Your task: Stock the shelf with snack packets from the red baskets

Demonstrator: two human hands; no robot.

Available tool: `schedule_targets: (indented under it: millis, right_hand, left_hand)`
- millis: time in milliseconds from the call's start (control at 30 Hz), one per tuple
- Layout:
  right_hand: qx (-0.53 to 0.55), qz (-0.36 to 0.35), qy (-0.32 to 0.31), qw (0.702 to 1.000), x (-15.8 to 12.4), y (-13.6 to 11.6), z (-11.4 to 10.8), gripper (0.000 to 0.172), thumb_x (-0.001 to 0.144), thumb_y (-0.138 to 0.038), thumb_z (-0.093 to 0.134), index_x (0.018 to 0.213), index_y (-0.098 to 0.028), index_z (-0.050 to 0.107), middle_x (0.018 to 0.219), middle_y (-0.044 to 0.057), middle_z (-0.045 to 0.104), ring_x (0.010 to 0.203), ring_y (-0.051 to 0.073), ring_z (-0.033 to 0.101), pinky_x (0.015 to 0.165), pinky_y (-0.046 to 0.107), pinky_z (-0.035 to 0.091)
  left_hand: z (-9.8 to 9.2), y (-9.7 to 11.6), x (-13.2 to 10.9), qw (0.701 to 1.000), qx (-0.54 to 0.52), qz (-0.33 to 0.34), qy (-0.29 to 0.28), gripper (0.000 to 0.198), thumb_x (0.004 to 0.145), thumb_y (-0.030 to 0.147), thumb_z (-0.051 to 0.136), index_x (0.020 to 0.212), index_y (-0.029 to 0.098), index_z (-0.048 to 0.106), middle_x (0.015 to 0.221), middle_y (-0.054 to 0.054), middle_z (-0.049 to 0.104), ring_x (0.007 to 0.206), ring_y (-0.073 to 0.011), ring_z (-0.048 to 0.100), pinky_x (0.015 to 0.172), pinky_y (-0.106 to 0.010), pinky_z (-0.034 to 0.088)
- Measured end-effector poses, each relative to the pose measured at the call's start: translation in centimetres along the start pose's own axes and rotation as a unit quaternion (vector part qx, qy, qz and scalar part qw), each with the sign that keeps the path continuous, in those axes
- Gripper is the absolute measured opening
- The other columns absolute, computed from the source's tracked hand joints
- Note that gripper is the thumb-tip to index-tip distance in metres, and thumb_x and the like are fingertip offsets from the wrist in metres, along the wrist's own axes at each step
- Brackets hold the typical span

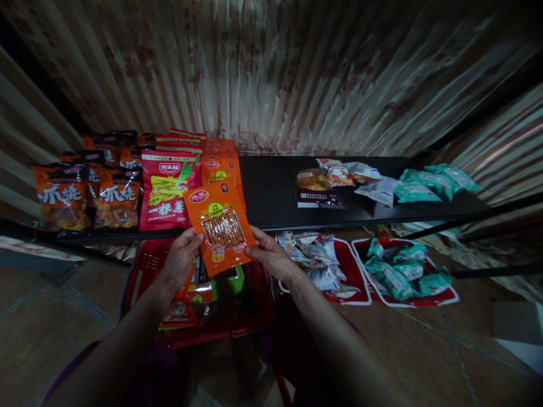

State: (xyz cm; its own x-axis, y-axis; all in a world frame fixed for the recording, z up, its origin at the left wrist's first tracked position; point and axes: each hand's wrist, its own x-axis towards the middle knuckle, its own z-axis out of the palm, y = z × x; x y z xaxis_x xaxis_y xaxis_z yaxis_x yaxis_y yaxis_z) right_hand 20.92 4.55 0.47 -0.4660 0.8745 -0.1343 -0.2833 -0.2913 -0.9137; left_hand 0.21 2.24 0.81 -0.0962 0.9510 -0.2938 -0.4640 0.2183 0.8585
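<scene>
Gripping orange packet (224,226) by opposite edges: left hand (181,259), right hand (271,255). Probably light, slick, pliable; edges best hold. Red basket (259,297) beneath hands.

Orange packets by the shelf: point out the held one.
The tilted packet, between left hand and right hand; matching packets stand behind it on the shelf.
</scene>
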Motion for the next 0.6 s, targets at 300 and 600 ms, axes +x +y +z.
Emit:
schedule_targets:
  millis: [300,600]
  right_hand:
    - [0.06,-0.016,0.053,0.997,0.3,0.2,0.0,0.055,0.062,-0.022,0.072,0.115,-0.031,0.06,0.098,-0.005,0.07,0.083,0.016,0.065,0.082,0.031,0.048]
    - [0.071,-0.005,0.084,0.994,0.2,-0.2,0.5,0.061,0.057,-0.021,0.074,0.116,-0.029,0.059,0.095,-0.003,0.071,0.08,0.017,0.064,0.079,0.032,0.048]
  left_hand:
    - [0.6,-0.4,-0.8,0.993,0.003,-0.03,-0.112,0.046,0.067,0.02,0.073,0.112,0.02,0.061,0.11,-0.007,0.068,0.101,-0.0229,0.063,0.089,-0.034,0.048]
    - [0.7,-1.4,-0.4,0.994,0.023,-0.025,-0.106,0.045,0.067,0.019,0.072,0.11,0.019,0.06,0.104,-0.007,0.07,0.091,-0.0198,0.066,0.085,-0.032,0.05]
